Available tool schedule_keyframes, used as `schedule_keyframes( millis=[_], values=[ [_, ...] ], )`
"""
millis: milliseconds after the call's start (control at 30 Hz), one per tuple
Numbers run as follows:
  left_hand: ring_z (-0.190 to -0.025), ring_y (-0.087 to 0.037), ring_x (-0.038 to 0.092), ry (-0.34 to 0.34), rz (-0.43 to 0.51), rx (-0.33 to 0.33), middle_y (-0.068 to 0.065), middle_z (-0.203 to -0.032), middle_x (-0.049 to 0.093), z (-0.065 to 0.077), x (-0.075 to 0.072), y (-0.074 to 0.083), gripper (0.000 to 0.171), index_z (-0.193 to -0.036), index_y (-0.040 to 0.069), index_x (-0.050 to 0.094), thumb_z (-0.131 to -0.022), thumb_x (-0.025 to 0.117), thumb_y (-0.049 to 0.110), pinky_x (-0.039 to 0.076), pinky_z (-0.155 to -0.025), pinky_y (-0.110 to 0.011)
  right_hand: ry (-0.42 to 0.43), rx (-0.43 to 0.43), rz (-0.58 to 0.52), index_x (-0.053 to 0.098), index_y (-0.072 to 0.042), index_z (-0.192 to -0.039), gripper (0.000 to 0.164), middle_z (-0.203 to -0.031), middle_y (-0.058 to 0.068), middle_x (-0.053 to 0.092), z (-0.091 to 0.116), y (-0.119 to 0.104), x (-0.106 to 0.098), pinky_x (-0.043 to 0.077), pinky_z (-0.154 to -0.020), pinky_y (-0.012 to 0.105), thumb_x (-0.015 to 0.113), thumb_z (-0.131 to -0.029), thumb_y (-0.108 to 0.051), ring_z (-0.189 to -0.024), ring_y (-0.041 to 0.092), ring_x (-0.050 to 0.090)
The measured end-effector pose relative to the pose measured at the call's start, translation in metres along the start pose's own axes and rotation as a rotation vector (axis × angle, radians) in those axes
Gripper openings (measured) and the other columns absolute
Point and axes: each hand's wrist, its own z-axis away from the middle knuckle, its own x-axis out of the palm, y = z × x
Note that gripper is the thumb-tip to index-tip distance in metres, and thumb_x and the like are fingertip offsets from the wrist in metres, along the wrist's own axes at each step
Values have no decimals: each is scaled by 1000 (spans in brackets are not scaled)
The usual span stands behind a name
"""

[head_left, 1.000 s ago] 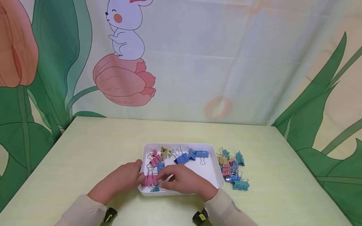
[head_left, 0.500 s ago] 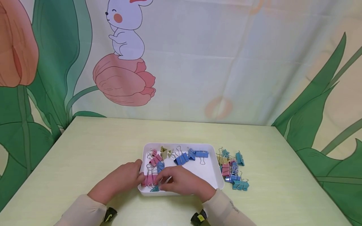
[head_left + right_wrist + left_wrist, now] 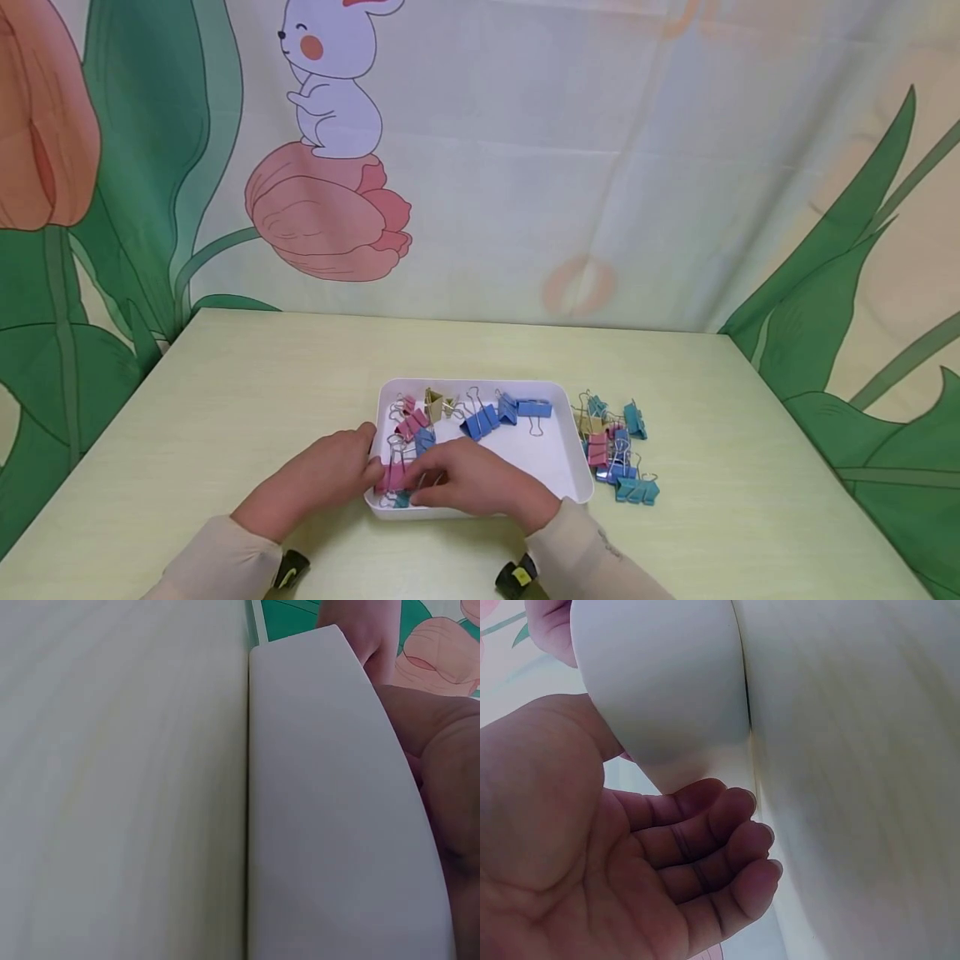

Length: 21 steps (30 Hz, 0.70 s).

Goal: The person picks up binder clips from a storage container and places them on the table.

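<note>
A white tray (image 3: 517, 450) holds several binder clips. My left hand (image 3: 333, 471) grips its left end in the head view, thumb over the rim. In the left wrist view, the fingers (image 3: 739, 859) curl against the outer wall. Inside the tray, my right hand (image 3: 472, 479) bends its thumb and forefinger at a small teal binder clip (image 3: 401, 499) in the near left corner, partly hidden by the fingers. Just beyond that lies a large pink binder clip (image 3: 390, 477). The right wrist view shows mostly the tray's outer wall (image 3: 330, 802), with fingertips hidden behind it.
Along the tray's far side sit a gold clip (image 3: 434, 405) and several blue clips (image 3: 480, 422); smaller pink clips (image 3: 411, 423) lie at the left. Outside, right of the tray, is a loose pile with a teal clip (image 3: 637, 490).
My right hand has shifted slightly left, and the small teal binder clip has moved left with it toward the tray's corner. The left hand stays where it was.
</note>
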Motion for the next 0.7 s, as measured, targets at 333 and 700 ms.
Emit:
schedule_keyframes(
  millis=[333,700],
  values=[
    [-66,-18,47,3,-6,10,-6,-73,51,0,0,-1,27,-101,-2,51,-88,56,21,41,-63,-33,1,-20,19,73,-16,-102,15,-92,-12,71,-10,-4,5,48,-77,11,69,-88,-21,-80,-10,60],
    [-63,-18,46,18,-1,18,-5,-71,50,2,-1,0,24,-98,-1,50,-88,55,20,39,-59,-32,-27,-23,90,74,-16,-101,15,-88,-12,72,-17,-11,7,47,-74,7,70,-87,-19,-77,-12,59]
  ],
)
